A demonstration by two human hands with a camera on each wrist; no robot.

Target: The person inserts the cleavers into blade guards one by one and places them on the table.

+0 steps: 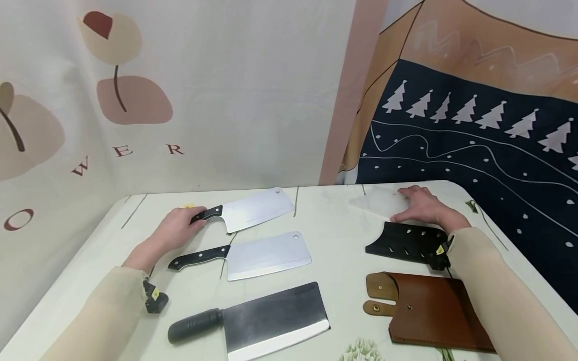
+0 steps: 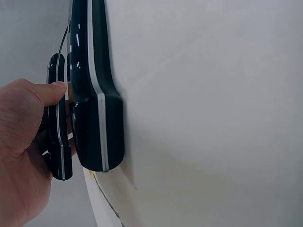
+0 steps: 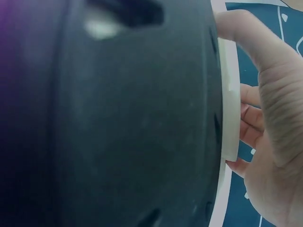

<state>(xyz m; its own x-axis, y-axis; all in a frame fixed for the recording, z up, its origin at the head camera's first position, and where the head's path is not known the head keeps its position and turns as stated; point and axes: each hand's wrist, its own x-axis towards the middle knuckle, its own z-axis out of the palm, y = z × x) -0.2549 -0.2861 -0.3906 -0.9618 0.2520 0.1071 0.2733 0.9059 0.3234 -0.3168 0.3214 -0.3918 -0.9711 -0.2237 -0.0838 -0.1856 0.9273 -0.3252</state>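
While hands (image 1: pixel 178 228) cover it, cleaver's handle (image 1: pixel 205 214) hides partly.

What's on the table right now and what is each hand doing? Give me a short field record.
left hand: left hand grips the black handle of the far cleaver
right hand: right hand rests on the clear sheath, fingers flat
middle cleaver: middle cleaver, lying free, handle to the left
near cleaver: dark cleaver, nearest the person
sheaths: black sheath and brown leather sheath on the right side
surface: white table
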